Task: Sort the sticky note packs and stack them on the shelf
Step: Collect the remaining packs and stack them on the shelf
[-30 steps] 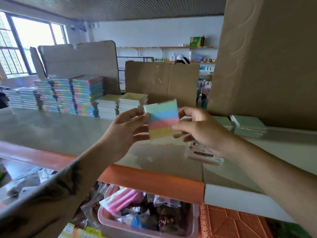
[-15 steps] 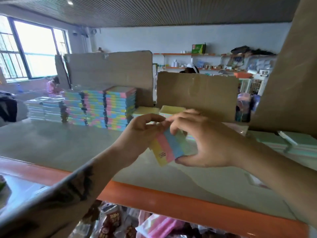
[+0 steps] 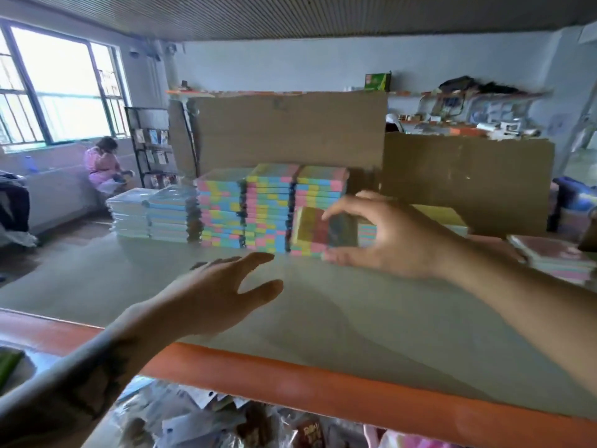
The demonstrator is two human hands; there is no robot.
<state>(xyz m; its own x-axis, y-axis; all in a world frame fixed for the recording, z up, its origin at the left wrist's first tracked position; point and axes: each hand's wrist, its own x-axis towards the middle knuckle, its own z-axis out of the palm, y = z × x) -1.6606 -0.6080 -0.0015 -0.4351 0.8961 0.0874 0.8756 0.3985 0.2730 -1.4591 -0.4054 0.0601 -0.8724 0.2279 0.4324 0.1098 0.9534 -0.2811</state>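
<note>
Low and left of centre, my left hand [image 3: 219, 295] hovers over the grey shelf [image 3: 371, 324], fingers spread, holding nothing. Farther in, right of centre, my right hand [image 3: 384, 237] pinches a striped sticky note pack [image 3: 318, 232] upright before the multicoloured stacks [image 3: 271, 205].

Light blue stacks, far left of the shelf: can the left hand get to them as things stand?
Probably yes. The left hand is open and holds nothing, and the bare shelf lies between it and the light blue stacks; nothing stands in the way.
</note>
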